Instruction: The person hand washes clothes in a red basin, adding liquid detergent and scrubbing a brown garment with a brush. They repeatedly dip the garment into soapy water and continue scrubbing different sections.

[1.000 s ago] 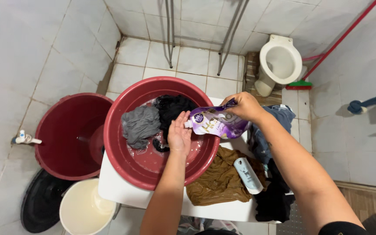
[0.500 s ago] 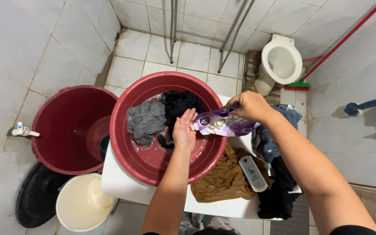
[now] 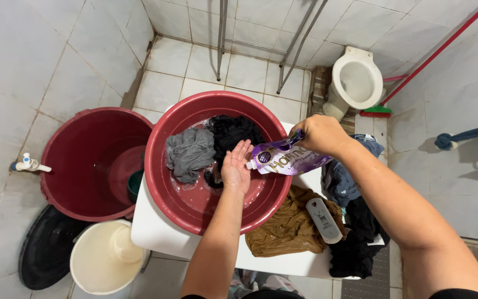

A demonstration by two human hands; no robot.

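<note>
My right hand [image 3: 317,134] grips a purple detergent pouch [image 3: 289,160], tipped sideways with its white spout pointing left. My left hand [image 3: 235,169] is cupped palm-up right at the spout, over a red basin [image 3: 164,188]. Inside the basin lie a grey garment [image 3: 189,153] and a black garment [image 3: 230,133] in a little soapy water. The basin stands on a white table [image 3: 153,235].
A brown cloth [image 3: 283,227], a pale bottle [image 3: 323,220] and dark clothes [image 3: 355,243] lie on the table's right side. On the tiled floor at left are a large red bucket [image 3: 92,160], a cream pail [image 3: 103,257] and a black lid [image 3: 42,254]. A toilet [image 3: 355,80] and a red-handled broom [image 3: 410,66] are at the back right.
The view has shifted slightly. Both hands stay over the basin, with the pouch lowered a little and held flatter against my cupped left hand.
</note>
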